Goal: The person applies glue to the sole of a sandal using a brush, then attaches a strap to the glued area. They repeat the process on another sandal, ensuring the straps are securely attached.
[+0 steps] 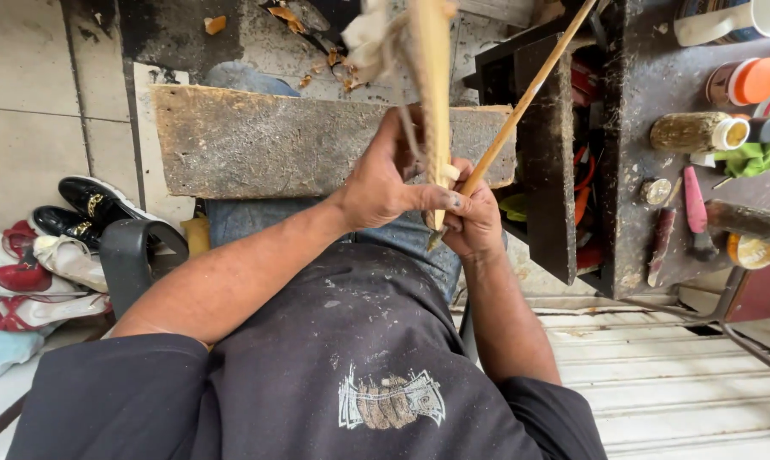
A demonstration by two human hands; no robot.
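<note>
My left hand (383, 179) grips the lower end of a tan, upright shoe sole piece (432, 77) that rises to the top edge, with a pale rag-like bit beside its top. My right hand (472, 223) is closed on a long thin wooden stick (530, 94) that slants up to the right. Both hands meet just above my lap, over a worn wooden board (265, 140) lying across my knees. A small dark tip pokes out below the hands; what it belongs to is unclear.
A dark, stained workbench (632, 213) stands at right with jars (700, 132), an orange-lidded tin (747, 81), a green cloth, a pink-handled tool (696, 213) and a brush. Several shoes (52, 255) lie on the tiled floor at left, beside a black chair arm (129, 255).
</note>
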